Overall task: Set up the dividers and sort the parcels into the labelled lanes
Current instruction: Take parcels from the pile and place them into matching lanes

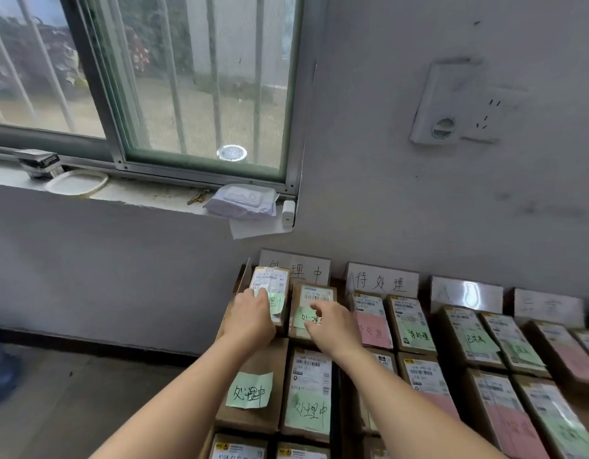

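Left hand [253, 318] on the far-left parcel [270, 282], right hand [332, 326] on its neighbour parcel [316, 294] just beside. A label card [296, 265] stands behind both, more parcels [415, 326] run right of the right hand.
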Action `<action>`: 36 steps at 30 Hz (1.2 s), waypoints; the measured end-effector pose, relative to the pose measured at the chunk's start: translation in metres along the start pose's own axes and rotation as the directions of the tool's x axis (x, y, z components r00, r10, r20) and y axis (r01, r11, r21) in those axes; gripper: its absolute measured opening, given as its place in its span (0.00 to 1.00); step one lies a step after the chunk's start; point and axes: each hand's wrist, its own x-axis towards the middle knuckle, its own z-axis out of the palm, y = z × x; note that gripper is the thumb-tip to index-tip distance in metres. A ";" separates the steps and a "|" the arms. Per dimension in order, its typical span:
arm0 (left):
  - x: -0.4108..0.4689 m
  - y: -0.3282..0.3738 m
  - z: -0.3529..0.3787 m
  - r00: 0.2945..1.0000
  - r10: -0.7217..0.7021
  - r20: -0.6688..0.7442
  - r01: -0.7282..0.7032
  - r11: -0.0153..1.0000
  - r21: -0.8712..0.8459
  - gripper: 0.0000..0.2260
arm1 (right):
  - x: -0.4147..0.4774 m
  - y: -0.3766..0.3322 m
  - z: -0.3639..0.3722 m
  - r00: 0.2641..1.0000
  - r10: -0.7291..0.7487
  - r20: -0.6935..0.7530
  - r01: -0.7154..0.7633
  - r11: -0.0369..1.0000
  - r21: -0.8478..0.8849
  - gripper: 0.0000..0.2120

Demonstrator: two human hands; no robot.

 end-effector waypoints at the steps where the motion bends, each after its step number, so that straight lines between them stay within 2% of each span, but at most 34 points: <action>1: -0.004 0.006 -0.004 1.000 0.025 0.001 -0.025 0.999 0.033 0.13 | -0.006 0.005 -0.008 1.000 -0.007 -0.009 0.006 0.999 -0.043 0.21; 4: -0.014 0.028 -0.012 0.993 0.121 -0.010 -0.119 0.986 0.119 0.12 | -0.026 0.021 -0.034 1.000 -0.006 -0.009 0.004 0.986 -0.164 0.20; 8: -0.029 0.069 -0.018 0.962 0.273 -0.031 -0.262 0.945 0.195 0.17 | -0.052 0.048 -0.068 0.998 0.042 -0.047 -0.053 0.964 -0.261 0.20; 16: -0.085 0.172 -0.003 0.882 0.469 -0.051 -0.434 0.849 0.302 0.15 | -0.125 0.129 -0.140 0.985 0.115 -0.130 -0.153 0.929 -0.337 0.26; 30: -0.237 0.373 0.067 0.814 0.581 -0.026 -0.555 0.790 0.262 0.14 | -0.309 0.303 -0.269 0.938 0.195 -0.287 -0.282 0.909 -0.306 0.23; 36: -0.272 0.453 0.089 0.771 0.637 -0.010 -0.610 0.742 0.277 0.10 | -0.349 0.372 -0.309 0.916 0.280 -0.288 -0.362 0.886 -0.289 0.23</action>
